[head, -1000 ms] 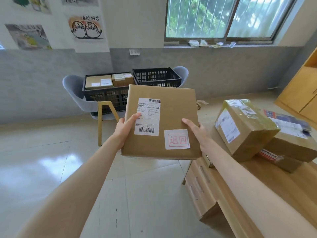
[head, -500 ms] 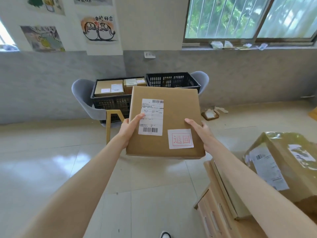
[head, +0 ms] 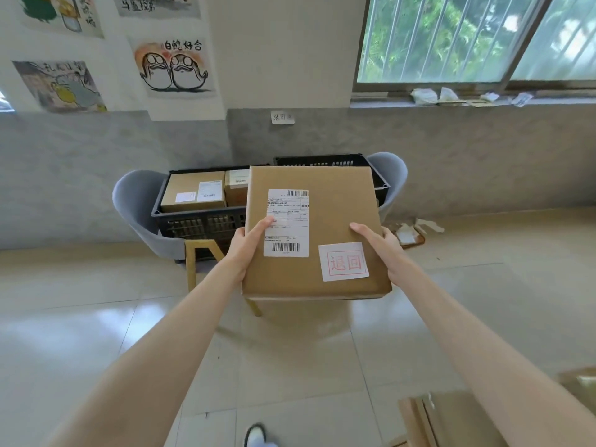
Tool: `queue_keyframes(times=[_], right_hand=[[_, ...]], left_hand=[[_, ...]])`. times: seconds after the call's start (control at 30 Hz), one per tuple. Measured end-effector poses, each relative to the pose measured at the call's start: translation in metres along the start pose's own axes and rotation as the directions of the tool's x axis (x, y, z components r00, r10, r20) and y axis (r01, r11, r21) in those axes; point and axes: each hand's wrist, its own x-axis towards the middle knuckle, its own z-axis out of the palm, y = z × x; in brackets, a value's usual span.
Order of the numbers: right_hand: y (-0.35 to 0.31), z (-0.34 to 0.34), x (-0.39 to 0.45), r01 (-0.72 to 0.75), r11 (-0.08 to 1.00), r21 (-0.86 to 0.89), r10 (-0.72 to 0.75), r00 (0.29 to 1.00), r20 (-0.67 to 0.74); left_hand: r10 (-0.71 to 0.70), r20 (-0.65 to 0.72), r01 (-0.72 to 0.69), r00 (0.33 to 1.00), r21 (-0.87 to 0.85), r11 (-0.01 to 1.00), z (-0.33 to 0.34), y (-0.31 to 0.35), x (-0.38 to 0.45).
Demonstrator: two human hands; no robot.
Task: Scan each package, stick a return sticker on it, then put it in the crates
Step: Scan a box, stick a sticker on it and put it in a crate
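Left hand (head: 246,246) and right hand (head: 382,250) grip the package (head: 325,221).

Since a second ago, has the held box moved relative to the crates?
Yes. The box, held by the left hand and right hand, has come closer to the black crates and now overlaps them.

The wall (head: 283,53) is white in its upper part and grey in its lower part. In the upper left of the frame, several drawings (head: 172,67) hang on it, and a small paper note (head: 282,117) is stuck at the centre. In the upper right, a barred window (head: 467,37) shows green leaves outside; crumpled papers lie on its sill (head: 451,100). The floor (head: 80,333) is of pale glossy tiles which reflect the daylight. Two grey chairs (head: 135,204) stand against the wall at the centre.
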Motion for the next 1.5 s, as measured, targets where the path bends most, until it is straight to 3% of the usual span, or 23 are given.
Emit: queue_keyframes(times=[0.7,1.0,1.5], right_hand=[[-0.103,0.062,0.273,-0.06,0.998,-0.029,0.054,0.985,-0.166],[-0.114,0.055,0.368,-0.121,0.989,-0.081,0.103,0.975,-0.196],[-0.159,0.02,0.559,-0.145,0.972,-0.187,0.147,0.989,-0.001]], left_hand=[[-0.008,0.232,-0.002,0.973,0.046,0.999,0.041,0.122,0.318],[-0.055,0.176,0.047,0.983,0.049,0.998,0.085,0.127,0.403],[-0.137,0.014,0.136,0.991,0.02,0.99,0.171,0.16,0.531]])
